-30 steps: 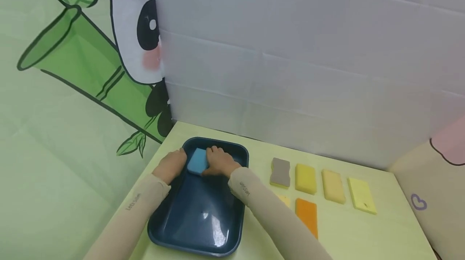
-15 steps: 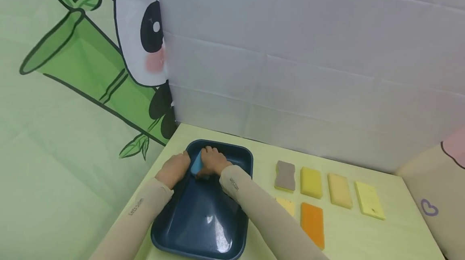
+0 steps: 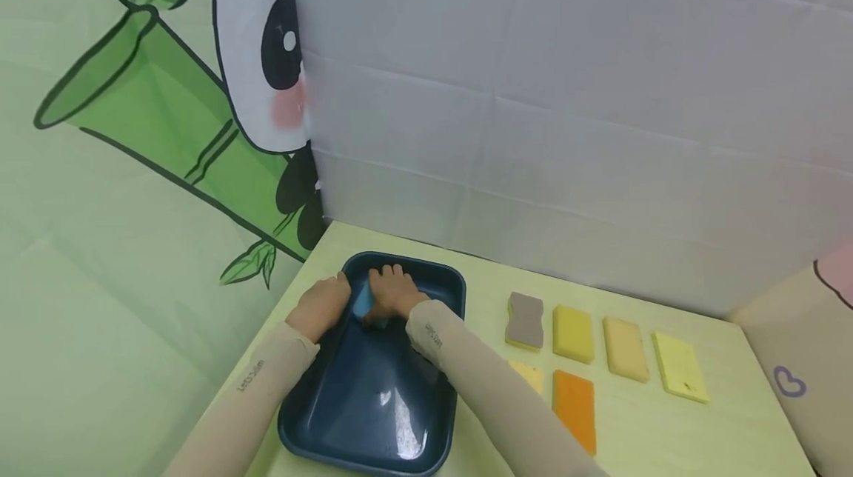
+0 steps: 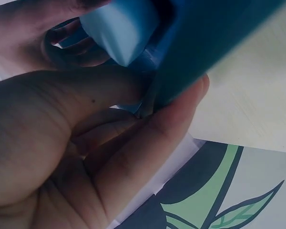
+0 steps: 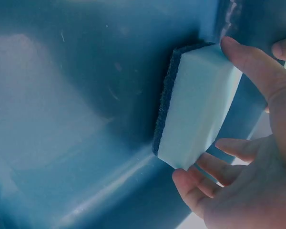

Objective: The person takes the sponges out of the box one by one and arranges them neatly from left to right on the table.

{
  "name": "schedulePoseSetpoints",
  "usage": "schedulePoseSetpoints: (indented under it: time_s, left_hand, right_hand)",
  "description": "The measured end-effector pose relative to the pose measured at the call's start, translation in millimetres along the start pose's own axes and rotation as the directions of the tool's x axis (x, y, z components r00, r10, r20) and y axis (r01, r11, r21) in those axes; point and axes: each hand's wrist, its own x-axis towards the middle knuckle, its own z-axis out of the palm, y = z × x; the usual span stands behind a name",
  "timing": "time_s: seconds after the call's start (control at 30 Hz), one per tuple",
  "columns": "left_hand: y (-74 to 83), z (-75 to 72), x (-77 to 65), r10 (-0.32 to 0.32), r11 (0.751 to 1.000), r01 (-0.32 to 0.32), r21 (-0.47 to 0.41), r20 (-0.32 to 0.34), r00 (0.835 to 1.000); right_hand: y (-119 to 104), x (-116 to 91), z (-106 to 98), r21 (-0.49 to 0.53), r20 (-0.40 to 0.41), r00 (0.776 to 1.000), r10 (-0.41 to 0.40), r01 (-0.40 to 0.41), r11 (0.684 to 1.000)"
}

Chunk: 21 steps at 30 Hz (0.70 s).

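Observation:
In the head view my right hand (image 3: 393, 293) grips a blue sponge (image 3: 363, 301) inside the dark blue tray (image 3: 373, 395), near its far left corner. The right wrist view shows the sponge (image 5: 195, 100) with its dark scouring layer facing the tray floor; thumb and fingers of the right hand (image 5: 257, 186) hold its two ends. My left hand (image 3: 320, 310) holds the tray's left wall. In the left wrist view, thumb and fingers of that left hand (image 4: 86, 133) pinch the tray rim (image 4: 205, 43), and the sponge (image 4: 121, 31) shows just beyond.
Right of the tray on the pale yellow table (image 3: 493, 269) lie several sponges: a grey-topped one (image 3: 525, 320), a yellow one (image 3: 573, 333), a tan one (image 3: 626, 348), a light yellow one (image 3: 680, 367), an orange one (image 3: 574, 412) and one partly behind the right sleeve (image 3: 528, 375).
My right hand has shifted left over the sponge, which now shows as a narrower, tilted strip. The left hand stays at the tray's edge. The head view has shifted slightly.

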Motion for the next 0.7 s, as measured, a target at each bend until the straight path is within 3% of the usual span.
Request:
schedulePoseSetpoints:
  time_s: [0.17, 0.4, 0.7]
  left_hand:
    - [-1.1, 1.1, 1.2, -0.005, 1.0, 0.005, -0.004, 0.006, 1.0]
    - [1.1, 4.1, 1.9, -0.025, 1.0, 0.025, -0.016, -0.007, 1.0]
    - [4.6, 1.1, 0.8, -0.033, 0.999, 0.033, -0.002, 0.013, 0.999]
  right_hand:
    - [1, -15, -14, -0.035, 0.004, 1.0, -0.03, 0.03, 0.999]
    - [7, -51, -30, -0.094, -0.01, 0.996, -0.083, 0.082, 0.992]
    - [29, -96, -41, -0.119, -0.084, 0.986, -0.146, 0.136, 0.984]
